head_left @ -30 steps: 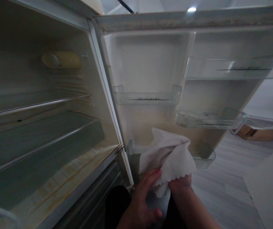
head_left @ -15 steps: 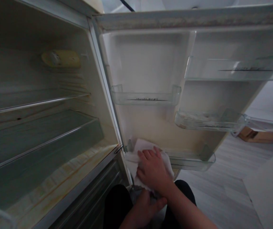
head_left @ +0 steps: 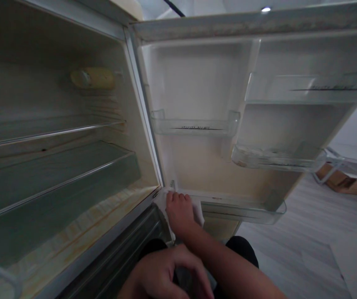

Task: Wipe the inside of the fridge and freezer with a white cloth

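My right hand (head_left: 180,211) is closed over a white cloth (head_left: 198,212), pressing it at the hinge-side end of the lowest clear door shelf (head_left: 243,213). Part of the cloth hangs down beside the hand, and the rest is hidden under the fingers. Low in the view, in front of my knees, my left hand (head_left: 166,272) is held with its thumb and fingers apart and bent. Nothing shows in it. The fridge door (head_left: 206,83) stands wide open, its inner face toward me.
On the left is the fridge interior with glass shelves (head_left: 56,122) and a stained, yellowed bottom ledge (head_left: 103,218). Other clear door shelves (head_left: 195,126) jut out above my hands. A brown cardboard box (head_left: 353,182) sits on the wood-look floor (head_left: 290,245) at right.
My right hand has moved left with the cloth, into the hinge-side end of the lowest door shelf. My left hand has come back, lower and nearer to me.
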Tool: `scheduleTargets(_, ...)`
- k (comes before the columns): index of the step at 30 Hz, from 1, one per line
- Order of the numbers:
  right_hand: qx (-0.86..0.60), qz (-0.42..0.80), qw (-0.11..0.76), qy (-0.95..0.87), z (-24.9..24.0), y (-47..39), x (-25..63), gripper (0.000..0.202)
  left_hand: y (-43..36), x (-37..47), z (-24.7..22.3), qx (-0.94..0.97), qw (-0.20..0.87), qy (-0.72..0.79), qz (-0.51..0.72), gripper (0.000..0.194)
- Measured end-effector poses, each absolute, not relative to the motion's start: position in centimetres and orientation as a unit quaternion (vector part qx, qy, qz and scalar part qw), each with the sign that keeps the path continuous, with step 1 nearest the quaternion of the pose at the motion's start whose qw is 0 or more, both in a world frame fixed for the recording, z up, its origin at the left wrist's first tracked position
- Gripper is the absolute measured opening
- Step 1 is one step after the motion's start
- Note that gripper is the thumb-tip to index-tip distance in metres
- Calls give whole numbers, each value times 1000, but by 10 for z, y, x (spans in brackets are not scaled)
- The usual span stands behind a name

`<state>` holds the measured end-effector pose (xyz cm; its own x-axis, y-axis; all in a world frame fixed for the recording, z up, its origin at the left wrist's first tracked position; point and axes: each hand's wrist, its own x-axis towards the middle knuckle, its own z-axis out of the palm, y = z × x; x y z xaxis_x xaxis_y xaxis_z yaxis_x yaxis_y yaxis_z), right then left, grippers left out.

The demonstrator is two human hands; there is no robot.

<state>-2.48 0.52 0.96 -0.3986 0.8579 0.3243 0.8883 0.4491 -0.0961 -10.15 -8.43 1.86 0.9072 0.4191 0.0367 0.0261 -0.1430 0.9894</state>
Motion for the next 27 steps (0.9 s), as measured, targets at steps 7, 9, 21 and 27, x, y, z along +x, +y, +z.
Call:
scheduleTargets(7,-545,-35,147,-825,14,-4,49,17,-10,-108,33,792,81,412,443,30)
scheduleTargets(9,-579,-48,128,-804,18,-5,80,26,10,-107,22,813,-5,430,394,33)
scheduleTargets(21,-634,-58,39,-770,32,32,122,34,31,-83,-2,828,-163,442,303,37)
scheduleTargets(27,-615,-51,50,-785,37,34,95,30,37,-77,-8,812,-187,449,322,34)
